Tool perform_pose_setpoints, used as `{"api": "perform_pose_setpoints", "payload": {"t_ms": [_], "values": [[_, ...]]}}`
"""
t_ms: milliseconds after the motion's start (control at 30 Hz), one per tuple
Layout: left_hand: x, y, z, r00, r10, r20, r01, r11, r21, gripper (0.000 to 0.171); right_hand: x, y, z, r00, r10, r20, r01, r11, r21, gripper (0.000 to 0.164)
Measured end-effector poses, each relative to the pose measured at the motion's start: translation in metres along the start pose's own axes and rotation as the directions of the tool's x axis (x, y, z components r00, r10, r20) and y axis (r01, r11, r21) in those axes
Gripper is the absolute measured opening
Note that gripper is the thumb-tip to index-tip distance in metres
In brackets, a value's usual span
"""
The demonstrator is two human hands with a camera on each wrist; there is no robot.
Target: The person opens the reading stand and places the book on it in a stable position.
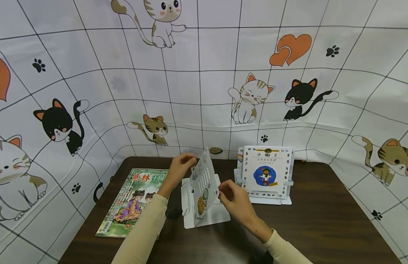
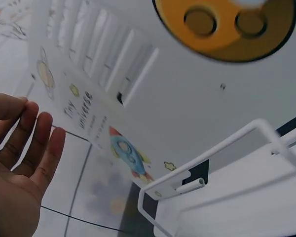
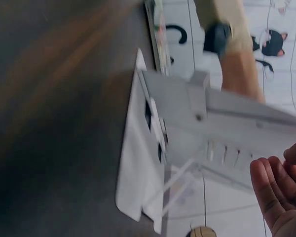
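Note:
A white book stand [image 1: 204,187] with a slotted panel stands near the middle of the table, tilted above its flat base [image 1: 214,219]. Space drawings and the words "Tiny universe" decorate the panel [image 2: 153,94] in the left wrist view; a plain grey back [image 3: 182,98] faces the right wrist camera. My left hand [image 1: 181,170] is at the panel's upper left side, fingers loosely bent. At the right edge, my right hand [image 1: 235,200] has its fingertips [image 3: 260,170] close to the panel, thumb and fingers slightly apart.
To the right, a second white stand [image 1: 257,201] bears a picture book [image 1: 250,165] facing me. A colourful magazine [image 1: 138,201] lies at the left, partly behind my left sleeve. Patterned cat cloth [image 1: 217,84] hangs behind the dark table [image 1: 323,220].

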State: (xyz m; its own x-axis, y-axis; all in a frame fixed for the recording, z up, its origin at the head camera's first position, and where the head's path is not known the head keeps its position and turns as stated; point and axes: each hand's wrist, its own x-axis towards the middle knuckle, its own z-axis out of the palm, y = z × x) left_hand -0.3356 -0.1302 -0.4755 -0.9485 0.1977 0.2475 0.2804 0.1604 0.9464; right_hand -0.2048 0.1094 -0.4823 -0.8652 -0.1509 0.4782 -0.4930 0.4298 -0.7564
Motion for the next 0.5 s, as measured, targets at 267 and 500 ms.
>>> {"api": "perform_pose_setpoints", "payload": {"t_ms": [267,500], "values": [[0.017,-0.009,0.009,0.997,-0.057,0.055,0.054,0.997,0.063,0.039,-0.019,-0.01,0.009,1.0,-0.002,0.02,0.002,1.0,0.024,0.015],[0.017,-0.009,0.014,0.992,-0.082,0.093,0.076,0.995,0.072,0.041,-0.024,-0.01,0.012,0.999,-0.008,0.04,0.006,0.999,0.047,0.01]]}}
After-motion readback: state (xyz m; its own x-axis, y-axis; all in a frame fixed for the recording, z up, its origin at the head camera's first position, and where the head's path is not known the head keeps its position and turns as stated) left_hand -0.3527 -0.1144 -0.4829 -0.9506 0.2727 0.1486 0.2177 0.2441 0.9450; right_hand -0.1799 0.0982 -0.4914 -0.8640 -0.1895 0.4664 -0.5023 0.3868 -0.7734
